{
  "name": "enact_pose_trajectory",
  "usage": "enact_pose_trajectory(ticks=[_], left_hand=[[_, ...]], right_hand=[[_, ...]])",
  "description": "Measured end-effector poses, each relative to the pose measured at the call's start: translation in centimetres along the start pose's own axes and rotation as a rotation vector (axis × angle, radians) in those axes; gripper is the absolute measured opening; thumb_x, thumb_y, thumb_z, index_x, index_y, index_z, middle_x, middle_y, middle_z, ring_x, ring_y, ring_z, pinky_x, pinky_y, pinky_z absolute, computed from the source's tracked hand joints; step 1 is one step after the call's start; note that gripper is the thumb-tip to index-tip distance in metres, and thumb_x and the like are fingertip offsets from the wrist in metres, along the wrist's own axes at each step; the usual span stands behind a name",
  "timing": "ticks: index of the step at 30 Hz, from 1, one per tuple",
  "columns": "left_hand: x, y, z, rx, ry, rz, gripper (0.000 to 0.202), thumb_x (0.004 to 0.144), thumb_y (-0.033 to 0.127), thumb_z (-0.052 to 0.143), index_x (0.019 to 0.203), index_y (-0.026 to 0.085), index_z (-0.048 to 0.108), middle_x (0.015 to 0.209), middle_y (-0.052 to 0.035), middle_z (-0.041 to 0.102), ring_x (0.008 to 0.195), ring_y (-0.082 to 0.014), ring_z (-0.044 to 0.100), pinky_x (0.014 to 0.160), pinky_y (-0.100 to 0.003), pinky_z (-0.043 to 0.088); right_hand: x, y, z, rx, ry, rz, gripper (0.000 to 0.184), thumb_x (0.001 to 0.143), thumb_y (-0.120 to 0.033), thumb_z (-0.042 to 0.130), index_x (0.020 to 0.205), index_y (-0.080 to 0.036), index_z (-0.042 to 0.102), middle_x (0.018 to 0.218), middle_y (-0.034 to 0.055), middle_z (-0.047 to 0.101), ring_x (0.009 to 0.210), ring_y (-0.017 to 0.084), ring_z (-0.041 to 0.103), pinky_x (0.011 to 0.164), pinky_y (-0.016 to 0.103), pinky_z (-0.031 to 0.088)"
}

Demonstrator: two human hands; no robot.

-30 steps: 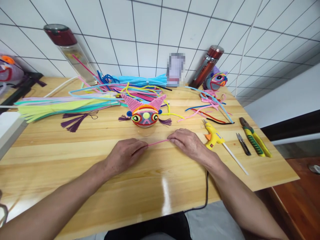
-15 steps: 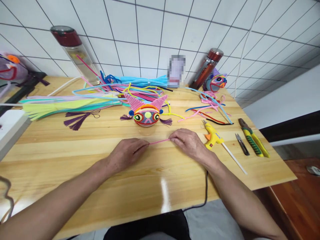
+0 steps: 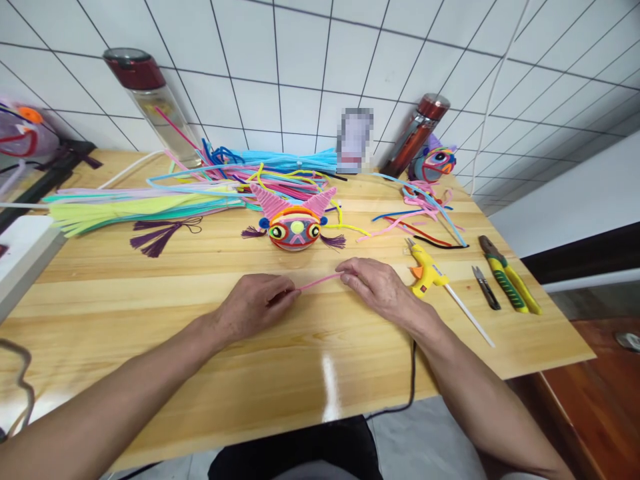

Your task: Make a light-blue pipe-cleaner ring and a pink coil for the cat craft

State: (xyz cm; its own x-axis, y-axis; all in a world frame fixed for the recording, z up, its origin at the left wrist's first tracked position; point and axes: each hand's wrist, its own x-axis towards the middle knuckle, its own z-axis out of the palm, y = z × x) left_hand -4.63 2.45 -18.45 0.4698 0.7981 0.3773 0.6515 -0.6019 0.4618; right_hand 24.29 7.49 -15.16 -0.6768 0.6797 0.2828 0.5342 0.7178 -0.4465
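I see a purple tassel (image 3: 159, 236), then the left hand (image 3: 257, 303) pinching a pink stem (image 3: 321, 281) that runs in front of the horned figure (image 3: 295, 227) to the right hand (image 3: 377, 285), also pinching it. Farther right lie a yellow glue gun (image 3: 427, 271), snips (image 3: 487, 291) and pliers (image 3: 510, 283).

pink strip (image 3: 321, 281): ends hidden | upright object (image 3: 354, 139): pixelated | purple figure (image 3: 39, 141): cut off left

Red-capped clear bottle (image 3: 150, 99), dark red flask (image 3: 415, 137) near white tiled wall (image 3: 300, 53), white box (image 3: 25, 250) at left
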Motion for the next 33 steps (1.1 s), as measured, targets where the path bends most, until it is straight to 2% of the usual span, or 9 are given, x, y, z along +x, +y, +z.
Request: enact_pose_trajectory(ticks=[7,11,14,18,23,25,29,33], left_hand=[[0.2,-0.1,0.0,0.040,0.040,0.002,0.031,0.103,0.027,0.053,0.075,0.017,0.063,0.065,0.0022,0.061,0.056,-0.0089,0.052,0.057,-0.022,0.035],[0.4,0.1,-0.2,0.078,0.014,-0.033,0.030,0.103,0.031,0.053,0.077,0.018,0.064,0.069,-0.0002,0.063,0.062,-0.0116,0.055,0.060,-0.024,0.038],[0.5,0.2,-0.3,0.098,0.057,-0.033,0.028,0.100,0.035,0.057,0.080,0.017,0.064,0.072,-0.0019,0.063,0.066,-0.0132,0.055,0.061,-0.025,0.039],[0.5,0.0,-0.3,0.112,0.119,-0.060,0.035,0.102,0.040,0.056,0.074,0.017,0.057,0.068,-0.0008,0.058,0.062,-0.0125,0.049,0.058,-0.025,0.035],[0.4,-0.3,-0.4,0.048,0.075,-0.053,0.034,0.102,0.028,0.050,0.069,0.018,0.051,0.067,0.0012,0.054,0.059,-0.0101,0.046,0.058,-0.023,0.034],[0.4,-0.3,-0.4,0.015,0.070,-0.071,0.030,0.099,0.030,0.056,0.073,0.017,0.054,0.069,0.0018,0.056,0.058,-0.0092,0.047,0.057,-0.022,0.035],[0.3,-0.4,-0.1,-0.043,0.072,-0.072,0.024,0.096,0.039,0.068,0.101,0.016,0.067,0.076,0.0021,0.067,0.057,-0.0084,0.053,0.058,-0.021,0.040],[0.1,-0.9,0.3,-0.013,0.065,0.045,0.024,0.105,0.034,0.057,0.095,0.017,0.071,0.080,-0.0012,0.075,0.069,-0.0125,0.067,0.064,-0.022,0.045]], right_hand=[[0.0,1.1,0.5,-0.017,0.071,-0.027,0.019,0.104,-0.026,0.054,0.100,-0.021,0.073,0.092,0.0068,0.078,0.086,0.020,0.072,0.081,0.033,0.055],[0.1,0.9,0.5,-0.006,0.085,-0.009,0.018,0.102,-0.024,0.056,0.097,-0.022,0.074,0.091,0.0059,0.078,0.084,0.020,0.072,0.081,0.034,0.055],[0.2,0.7,0.5,0.011,0.077,-0.025,0.017,0.101,-0.024,0.058,0.097,-0.022,0.074,0.089,0.0052,0.079,0.082,0.019,0.072,0.080,0.033,0.055],[0.2,0.6,0.6,0.001,0.072,-0.027,0.016,0.100,-0.023,0.058,0.096,-0.022,0.074,0.087,0.0042,0.078,0.079,0.018,0.071,0.077,0.032,0.054],[0.0,0.7,0.3,-0.003,0.115,0.011,0.014,0.095,-0.020,0.060,0.093,-0.021,0.074,0.081,0.0033,0.075,0.073,0.018,0.068,0.072,0.031,0.051],[0.0,0.7,0.2,-0.002,0.120,0.016,0.014,0.094,-0.019,0.060,0.093,-0.021,0.074,0.080,0.0030,0.075,0.072,0.017,0.068,0.070,0.030,0.050],[0.1,0.5,0.4,0.010,0.108,-0.019,0.014,0.095,-0.020,0.059,0.094,-0.020,0.073,0.080,0.0030,0.075,0.071,0.017,0.067,0.069,0.029,0.050],[0.3,0.1,0.7,0.013,0.083,-0.054,0.015,0.099,-0.023,0.059,0.100,-0.020,0.074,0.085,0.0047,0.077,0.077,0.018,0.070,0.074,0.031,0.052]])
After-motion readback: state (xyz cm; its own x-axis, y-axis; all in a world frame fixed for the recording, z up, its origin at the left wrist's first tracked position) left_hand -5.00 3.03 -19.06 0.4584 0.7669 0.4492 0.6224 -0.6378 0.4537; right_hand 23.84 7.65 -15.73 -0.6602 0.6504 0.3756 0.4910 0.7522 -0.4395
